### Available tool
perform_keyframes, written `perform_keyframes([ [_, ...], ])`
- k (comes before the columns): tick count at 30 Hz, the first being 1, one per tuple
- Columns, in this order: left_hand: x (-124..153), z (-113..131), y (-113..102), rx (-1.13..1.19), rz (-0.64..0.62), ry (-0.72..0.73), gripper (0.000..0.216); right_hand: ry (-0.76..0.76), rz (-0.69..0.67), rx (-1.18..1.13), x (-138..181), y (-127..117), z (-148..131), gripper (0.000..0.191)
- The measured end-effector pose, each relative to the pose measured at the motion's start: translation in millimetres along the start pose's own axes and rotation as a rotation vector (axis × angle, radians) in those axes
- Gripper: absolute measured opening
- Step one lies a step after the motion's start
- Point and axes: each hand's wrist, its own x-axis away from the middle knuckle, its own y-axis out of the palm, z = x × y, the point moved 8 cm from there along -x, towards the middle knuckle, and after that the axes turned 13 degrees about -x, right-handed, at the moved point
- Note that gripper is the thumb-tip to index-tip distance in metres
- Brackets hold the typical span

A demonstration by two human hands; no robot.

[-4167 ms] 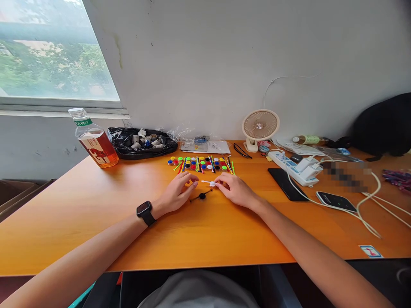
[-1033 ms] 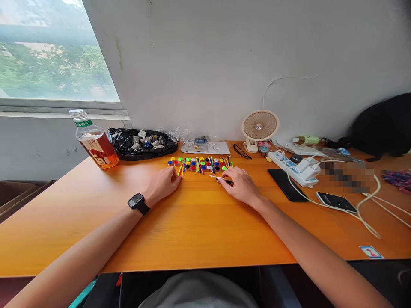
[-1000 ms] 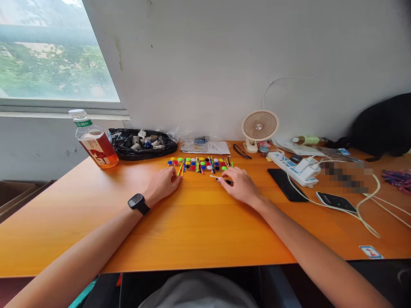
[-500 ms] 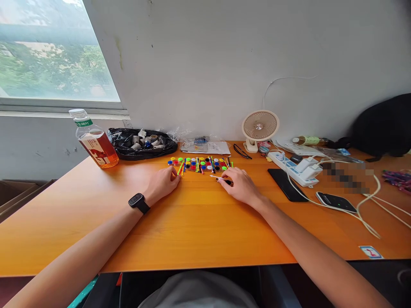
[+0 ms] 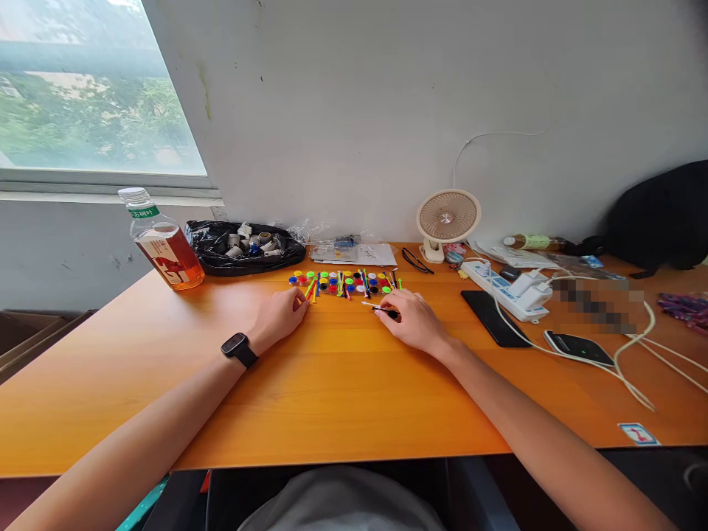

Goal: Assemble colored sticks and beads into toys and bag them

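Small coloured round plastic pieces (image 5: pixel 354 279) lie in a band across the table, with thin plastic sticks (image 5: pixel 340 284) in several colours among them. My left hand (image 5: pixel 282 311) rests at the left end of this band, its fingers curled and closed beside green, red and yellow sticks (image 5: pixel 312 290). Whatever its fingertips may pinch is hidden. At the right end, my right hand (image 5: pixel 414 317) is closed with bent fingers. A white stick (image 5: pixel 370 304) and a black piece (image 5: pixel 392 313) show at its fingertips.
An amber drink bottle (image 5: pixel 169 254) and a black plastic bag (image 5: pixel 243 251) of grey pieces stand at the back left. Behind the band lie papers (image 5: pixel 376 256). To the right are a clip fan (image 5: pixel 448 217), a power strip (image 5: pixel 501 291), a black pad (image 5: pixel 494 318) and white cables (image 5: pixel 625 377).
Both hands keep nearly the same place. At the right fingertips the white and black pieces have shifted slightly, with less white showing over the black piece.
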Motion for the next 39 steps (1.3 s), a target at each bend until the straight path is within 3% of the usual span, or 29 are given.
perform_keyframes([
  [17, -0.1, -4.6, 0.9, 0.036, -0.044, -0.053, 0.026, -0.023, -0.017, -0.020, 0.4, 2.0, -0.2, 0.009],
  [26, 5.8, 12.2, -5.7, -0.122, 0.038, 0.071, 0.020, -0.036, -0.035, -0.010, 0.6, 3.2, -1.9, 0.009],
  [34, 4.6, 0.5, -17.7, -0.051, 0.130, -0.018, 0.013, -0.061, -0.059, 0.011, 0.7, 6.3, -4.4, 0.010],
  [39, 4.0, -4.8, -19.7, -0.104, 0.120, -0.089, 0.030, -0.068, -0.076, 0.017, 1.2, 7.9, -4.3, 0.009],
])
